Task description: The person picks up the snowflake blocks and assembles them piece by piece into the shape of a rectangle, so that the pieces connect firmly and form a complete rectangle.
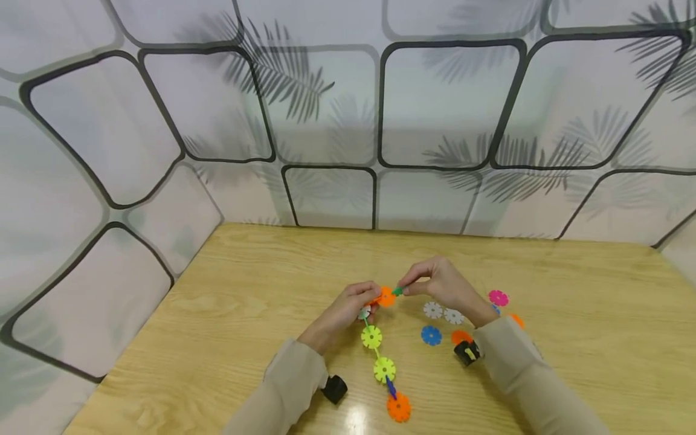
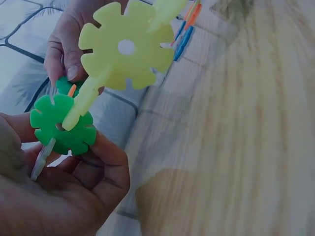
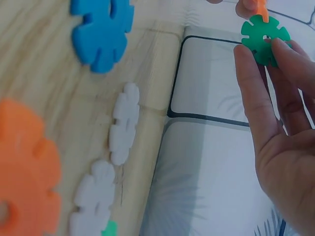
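Note:
My left hand [image 1: 345, 311] grips the upper end of a chain of notched plastic snowflake discs, its fingertips at an orange disc [image 1: 386, 296]. A white disc [image 1: 364, 312], a green disc [image 2: 51, 118] and yellow discs [image 1: 371, 337] [image 1: 384, 370] follow below, slotted edge to edge. Toward me the chain ends in a dark blue disc [image 1: 391, 388], seen edge-on, and another orange disc [image 1: 399, 407]. Between thumb and fingers my right hand [image 1: 443, 284] pinches a small green disc [image 3: 256, 37], whose edge meets the orange piece.
Loose discs lie on the wooden table [image 1: 244, 290] around the right forearm: white [image 1: 432, 310], blue [image 1: 431, 335], orange [image 1: 461, 337] and pink [image 1: 498, 298]. Black wrist cameras [image 1: 334, 389] hang under both sleeves. A patterned curtain [image 1: 435, 109] borders the table's far side.

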Motion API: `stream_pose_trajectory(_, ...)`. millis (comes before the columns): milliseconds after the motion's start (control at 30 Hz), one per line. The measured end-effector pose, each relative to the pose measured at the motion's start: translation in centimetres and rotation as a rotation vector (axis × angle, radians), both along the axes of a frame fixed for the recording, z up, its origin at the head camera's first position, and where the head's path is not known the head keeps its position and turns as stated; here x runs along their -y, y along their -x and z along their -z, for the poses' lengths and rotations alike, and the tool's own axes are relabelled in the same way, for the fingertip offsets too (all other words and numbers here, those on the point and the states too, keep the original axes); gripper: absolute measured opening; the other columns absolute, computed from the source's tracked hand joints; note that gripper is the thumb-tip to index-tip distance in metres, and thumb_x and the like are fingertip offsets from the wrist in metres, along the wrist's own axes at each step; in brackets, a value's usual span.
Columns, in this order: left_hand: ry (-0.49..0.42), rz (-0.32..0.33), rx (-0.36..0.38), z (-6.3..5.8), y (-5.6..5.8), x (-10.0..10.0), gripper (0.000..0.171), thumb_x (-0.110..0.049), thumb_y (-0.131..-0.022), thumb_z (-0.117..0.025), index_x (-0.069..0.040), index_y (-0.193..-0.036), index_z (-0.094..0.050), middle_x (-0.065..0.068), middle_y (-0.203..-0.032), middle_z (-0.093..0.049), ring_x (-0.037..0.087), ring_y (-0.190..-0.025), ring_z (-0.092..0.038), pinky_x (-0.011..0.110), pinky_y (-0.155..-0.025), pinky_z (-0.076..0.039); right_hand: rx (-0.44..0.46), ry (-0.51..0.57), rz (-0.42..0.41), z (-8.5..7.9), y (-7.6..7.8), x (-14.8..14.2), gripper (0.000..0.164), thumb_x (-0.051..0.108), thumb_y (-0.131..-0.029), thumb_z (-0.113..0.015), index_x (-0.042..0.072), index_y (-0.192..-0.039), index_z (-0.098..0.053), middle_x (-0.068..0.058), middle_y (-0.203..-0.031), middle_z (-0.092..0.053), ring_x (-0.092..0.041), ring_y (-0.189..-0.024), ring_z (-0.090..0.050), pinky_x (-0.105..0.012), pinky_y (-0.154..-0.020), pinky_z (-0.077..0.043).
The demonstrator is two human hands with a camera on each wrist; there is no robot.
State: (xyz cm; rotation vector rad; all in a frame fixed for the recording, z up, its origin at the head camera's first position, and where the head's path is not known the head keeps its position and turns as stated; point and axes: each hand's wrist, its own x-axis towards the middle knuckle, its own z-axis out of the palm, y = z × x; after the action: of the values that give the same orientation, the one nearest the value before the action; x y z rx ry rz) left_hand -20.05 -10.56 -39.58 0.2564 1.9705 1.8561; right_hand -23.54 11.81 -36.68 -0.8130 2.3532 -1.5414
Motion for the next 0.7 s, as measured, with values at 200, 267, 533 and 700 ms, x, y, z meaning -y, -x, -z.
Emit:
stream_pose_trajectory(200, -0.003, -0.002, 0.009, 0.03, 0.13, -0.11, 0.024, -0.017, -0.109, -0.044, -0.006, -0.092, -0.057, 0.001, -0.075, -0.047, 0.012, -0.062, -0.044, 0.023, -0.061, -0.042, -0.049, -0.023, 0.009, 0.1, -0.05, 0.13, 0.007, -0.008, -0.086, -0.074, -0.002, -0.088, -0.078, -0.01, -0.09, -0.075, -0.021, -0.086, -0.07, -0.037, -0.084, -0.056)
stream_pose_trajectory(267, -0.002, -0.007, 0.015, -0.04, 0.09, -0.09, 0.024, -0.018, -0.109, -0.044, -0.007, -0.092, -0.056, 0.001, -0.075, -0.047, 0.012, -0.062, -0.044, 0.024, -0.062, -0.043, -0.058, -0.033, 0.015, 0.05, -0.04, 0.22, 0.008, -0.007, -0.086, -0.074, -0.001, -0.087, -0.078, -0.009, -0.089, -0.075, -0.021, -0.087, -0.07, -0.04, -0.084, -0.056)
stream_pose_trajectory(533, -0.012, -0.006, 0.014, -0.21, -0.19, -0.12, 0.024, -0.018, -0.11, -0.041, -0.008, -0.092, -0.054, 0.001, -0.076, -0.047, 0.012, -0.062, -0.045, 0.025, -0.065, -0.041, -0.086, -0.048, 0.042, -0.14, -0.04, 0.56, 0.009, -0.007, -0.085, -0.075, 0.001, -0.084, -0.078, -0.01, -0.087, -0.075, -0.022, -0.085, -0.07, -0.048, -0.085, -0.055)
stream_pose_trajectory(700, -0.025, -0.018, 0.017, -0.13, -0.31, -0.06, 0.024, -0.016, -0.109, -0.041, -0.009, -0.089, -0.051, 0.001, -0.075, -0.046, 0.012, -0.061, -0.043, 0.024, -0.063, -0.04, -0.085, -0.054, 0.041, -0.16, -0.11, 0.86, 0.009, -0.008, -0.085, -0.074, 0.001, -0.084, -0.078, -0.01, -0.087, -0.075, -0.021, -0.084, -0.07, -0.044, -0.082, -0.056)
